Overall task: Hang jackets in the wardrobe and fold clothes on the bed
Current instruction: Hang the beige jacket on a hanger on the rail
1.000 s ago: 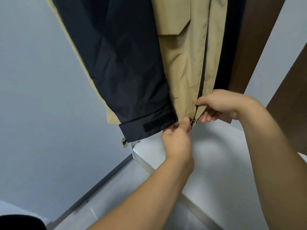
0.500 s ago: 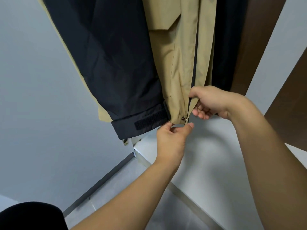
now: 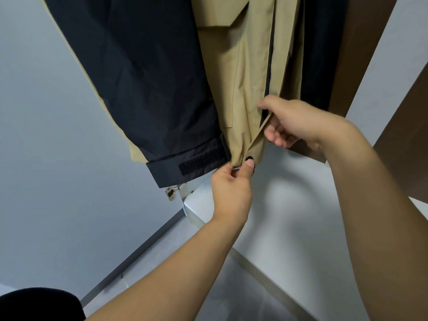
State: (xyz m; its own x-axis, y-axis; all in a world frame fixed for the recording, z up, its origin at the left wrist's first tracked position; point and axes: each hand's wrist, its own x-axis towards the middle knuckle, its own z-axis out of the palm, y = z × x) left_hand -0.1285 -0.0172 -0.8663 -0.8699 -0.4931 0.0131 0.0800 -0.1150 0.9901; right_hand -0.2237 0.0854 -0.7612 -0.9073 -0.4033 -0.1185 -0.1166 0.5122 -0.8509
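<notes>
Wardrobe floor below — left hand pinches jacket hem at snap; right hand pinches placket edge just above.

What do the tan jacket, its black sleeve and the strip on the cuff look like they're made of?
Jacket: thin woven cloth, perhaps cotton or nylon blend, matte tan with fine creases.
Sleeve: smooth synthetic shell, probably nylon, black with a faint sheen and soft wrinkles.
Strip: fuzzy, rough black patch, likely hook-and-loop tape.
</notes>
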